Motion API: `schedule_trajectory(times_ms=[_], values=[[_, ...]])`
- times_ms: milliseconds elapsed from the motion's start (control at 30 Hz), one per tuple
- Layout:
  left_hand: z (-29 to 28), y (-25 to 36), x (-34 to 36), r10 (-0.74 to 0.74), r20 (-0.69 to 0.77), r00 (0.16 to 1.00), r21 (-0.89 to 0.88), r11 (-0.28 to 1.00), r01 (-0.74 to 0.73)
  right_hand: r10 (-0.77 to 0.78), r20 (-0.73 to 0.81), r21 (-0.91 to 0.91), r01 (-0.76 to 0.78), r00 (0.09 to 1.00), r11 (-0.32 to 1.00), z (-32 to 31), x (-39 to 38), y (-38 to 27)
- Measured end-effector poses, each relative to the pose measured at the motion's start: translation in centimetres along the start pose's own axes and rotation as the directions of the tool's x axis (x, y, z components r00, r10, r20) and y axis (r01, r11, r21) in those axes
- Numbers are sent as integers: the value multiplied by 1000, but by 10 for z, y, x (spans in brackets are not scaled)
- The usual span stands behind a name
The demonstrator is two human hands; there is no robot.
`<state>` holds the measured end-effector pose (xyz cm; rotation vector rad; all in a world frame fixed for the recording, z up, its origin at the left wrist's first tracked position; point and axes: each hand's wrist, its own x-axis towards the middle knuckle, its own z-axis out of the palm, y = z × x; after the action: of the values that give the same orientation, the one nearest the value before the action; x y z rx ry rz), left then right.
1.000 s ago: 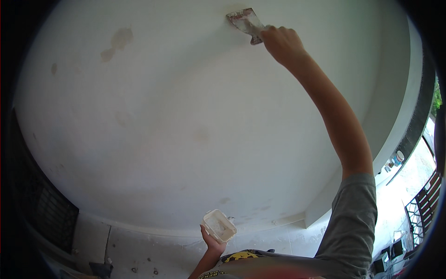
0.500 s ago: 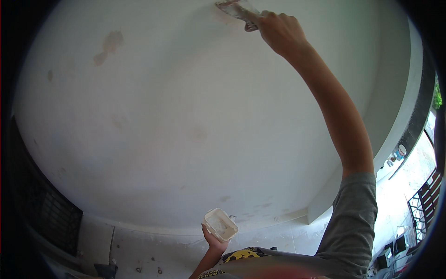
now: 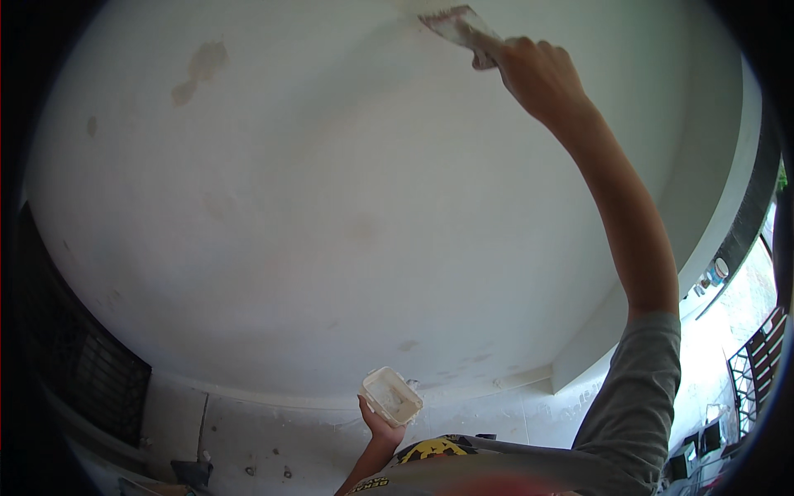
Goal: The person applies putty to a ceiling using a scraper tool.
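My right hand (image 3: 542, 78) is closed on a putty knife (image 3: 459, 29), its broad, stained blade at the white wall (image 3: 356, 182) near the top of the view, beside a faint beige mark. My bare arm stretches up from a grey short sleeve at the right. Low in the middle, my left hand (image 3: 380, 423) holds a small cream plastic tub (image 3: 393, 395) with whitish residue inside. Several beige-grey patches dot the wall, the largest (image 3: 207, 62) at upper left.
A dark grille (image 3: 91, 372) curves along the left. Grey tiled floor (image 3: 248, 438) with dark scraps lies below. A ledge (image 3: 711, 198) runs down the right, near small containers (image 3: 718, 269), a slatted metal gate (image 3: 757, 355) and bright daylight.
My right hand with the putty knife first rose, then moved rightward and slightly down, now further right than in both earlier frames. My left hand and the tub stay about where they were.
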<state>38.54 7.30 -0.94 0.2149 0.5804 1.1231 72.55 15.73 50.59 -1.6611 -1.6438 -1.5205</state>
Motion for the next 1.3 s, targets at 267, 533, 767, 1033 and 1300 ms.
schedule_trajectory(times_ms=[267, 533, 767, 1033, 1300], values=[[-6, 2, 5, -19, 121, 992, 41, 999, 14, 18, 57, -89, -13, 998, 996, 14, 38, -15], [-4, 6, 0, 0, 102, 995, -4, 1000, 0, -14, 250, 28, 7, 968, 1000, 13, -30, -11], [-17, 4, 6, -52, 145, 988, -3, 999, 53, 158, 61, -19, -157, 986, 987, -1, 38, -35], [-22, 10, 12, -77, 84, 994, 16, 997, 76, 102, 287, 42, -119, 953, 992, 50, -17, -47], [-12, 14, 5, -126, 120, 985, 12, 992, 125, 172, 209, 219, -217, 963, 951, 54, 4, -27]])
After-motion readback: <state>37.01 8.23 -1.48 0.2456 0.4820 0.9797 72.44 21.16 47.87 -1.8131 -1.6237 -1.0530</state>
